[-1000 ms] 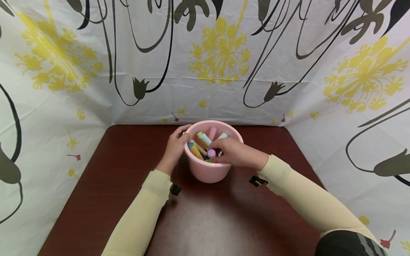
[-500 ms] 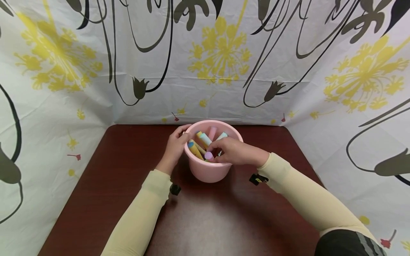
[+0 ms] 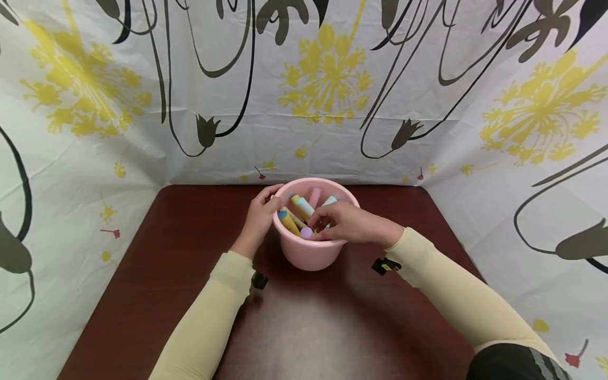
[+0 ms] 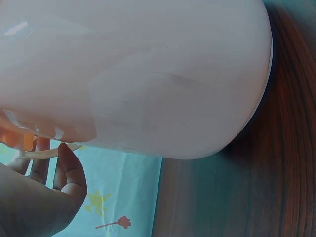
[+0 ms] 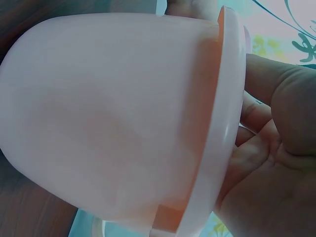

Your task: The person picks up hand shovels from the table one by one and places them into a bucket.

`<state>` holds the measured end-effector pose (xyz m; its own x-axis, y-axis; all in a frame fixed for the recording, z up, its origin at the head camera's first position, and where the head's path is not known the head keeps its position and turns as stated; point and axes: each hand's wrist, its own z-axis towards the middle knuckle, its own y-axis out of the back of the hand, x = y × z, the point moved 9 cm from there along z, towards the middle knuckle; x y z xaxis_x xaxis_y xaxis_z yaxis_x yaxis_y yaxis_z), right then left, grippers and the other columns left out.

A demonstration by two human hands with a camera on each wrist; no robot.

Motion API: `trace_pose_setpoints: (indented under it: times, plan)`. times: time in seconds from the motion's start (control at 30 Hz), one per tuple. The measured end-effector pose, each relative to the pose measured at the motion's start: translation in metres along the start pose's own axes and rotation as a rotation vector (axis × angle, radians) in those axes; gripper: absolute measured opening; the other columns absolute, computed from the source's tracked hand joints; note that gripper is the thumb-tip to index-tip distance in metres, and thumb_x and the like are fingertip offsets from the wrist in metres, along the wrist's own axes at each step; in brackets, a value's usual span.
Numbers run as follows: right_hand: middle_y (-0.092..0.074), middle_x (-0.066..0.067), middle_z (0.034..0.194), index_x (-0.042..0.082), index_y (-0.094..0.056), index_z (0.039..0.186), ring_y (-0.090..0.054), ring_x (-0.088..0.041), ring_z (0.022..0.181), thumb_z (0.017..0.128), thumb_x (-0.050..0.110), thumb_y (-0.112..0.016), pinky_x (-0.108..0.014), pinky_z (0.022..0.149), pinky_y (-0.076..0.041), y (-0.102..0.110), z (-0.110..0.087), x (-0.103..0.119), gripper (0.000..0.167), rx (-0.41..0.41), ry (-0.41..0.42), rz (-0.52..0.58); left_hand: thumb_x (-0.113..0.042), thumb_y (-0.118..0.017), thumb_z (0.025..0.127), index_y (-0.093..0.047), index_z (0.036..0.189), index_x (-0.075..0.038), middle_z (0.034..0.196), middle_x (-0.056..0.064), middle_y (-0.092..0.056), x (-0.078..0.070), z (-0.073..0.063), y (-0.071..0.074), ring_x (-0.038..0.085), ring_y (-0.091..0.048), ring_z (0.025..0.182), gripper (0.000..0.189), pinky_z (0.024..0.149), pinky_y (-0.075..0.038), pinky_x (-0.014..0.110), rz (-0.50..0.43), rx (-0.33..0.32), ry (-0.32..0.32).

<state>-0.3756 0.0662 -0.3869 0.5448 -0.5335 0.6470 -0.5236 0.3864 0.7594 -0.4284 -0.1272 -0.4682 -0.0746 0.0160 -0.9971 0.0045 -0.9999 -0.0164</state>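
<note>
A pink plastic bucket [image 3: 309, 256] stands upright on the dark table, holding several thick, marker-like coloured sticks. My left hand [image 3: 256, 219] grips its rim at the left; in the left wrist view, the fingers of that hand [image 4: 47, 192] curl by a pale handle [image 4: 42, 154]. My right hand [image 3: 351, 224] reaches over the right rim, thumb and bent fingertips right at a stick's purple end [image 3: 306, 233]; I cannot tell whether they pinch it. Beside it lie a blue-ended yellow stick [image 3: 288, 221] and a pale blue-and-yellow one [image 3: 304, 206]. In the right wrist view the bucket wall hides the fingertips.
The dark red-brown table [image 3: 199, 227] surrounds the bucket. Close behind and at both sides hangs a white cloth [image 3: 285, 142] with yellow and grey flowers. A black wrist device [image 3: 386, 265] sits under the right sleeve, and another [image 3: 259, 281] by the left.
The purple end has shifted left and slightly down inside the bucket, toward the blue-ended yellow stick. My right fingers have moved only a little; the left hand stays on the rim.
</note>
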Motion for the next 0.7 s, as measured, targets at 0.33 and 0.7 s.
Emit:
trace_pose_setpoints:
  times: [0.33, 0.7]
  plan:
    - [-0.077, -0.001, 0.110, 0.010, -0.080, 0.119, -0.070, -0.017, 0.094, 0.102, 0.011, -0.080, -0.041, 0.083, -0.060, 0.010, -0.011, -0.007, 0.017, -0.147, 0.008, 0.047, -0.026, -0.063, 0.106, -0.071, 0.148, -0.024, 0.149, 0.004, -0.064, -0.002, -0.003, 0.003, 0.027, -0.063, 0.121, 0.042, 0.107, -0.056, 0.046, 0.017, 0.007, 0.013]
    - [-0.077, 0.005, 0.108, 0.019, -0.079, 0.118, -0.069, -0.015, 0.096, 0.106, 0.019, -0.076, -0.040, 0.080, -0.060, 0.045, -0.045, -0.011, 0.013, -0.425, -0.003, -0.057, -0.039, -0.059, 0.113, -0.062, 0.158, -0.019, 0.157, 0.003, -0.061, -0.028, -0.013, 0.023, 0.025, -0.058, 0.140, 0.048, 0.116, -0.050, 0.051, 0.234, 0.050, -0.037]
